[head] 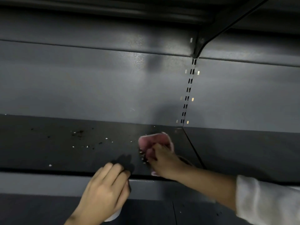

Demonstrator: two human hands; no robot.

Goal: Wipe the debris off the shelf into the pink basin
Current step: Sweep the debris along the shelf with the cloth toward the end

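A dark shelf (48, 153) carries scattered debris: dark crumbs (78, 133), pale specks (87, 146), and a small heap (142, 157) right at the left edge of a pink cloth (152, 138). My right hand (164, 161) presses that cloth flat on the shelf, fingers spread over it. My left hand (105, 190) sits curled at the shelf's front lip (48, 171), fingertips on the edge. A pale piece (113, 215) shows under its palm; I cannot tell what it is. No pink basin is visible.
The grey back panel (97, 86) rises behind the shelf, with a slotted upright (188, 90) and a bracket (199, 46) holding a shelf above. A seam (193, 148) divides this shelf from the adjoining one on the right. A lower shelf (40, 211) lies below.
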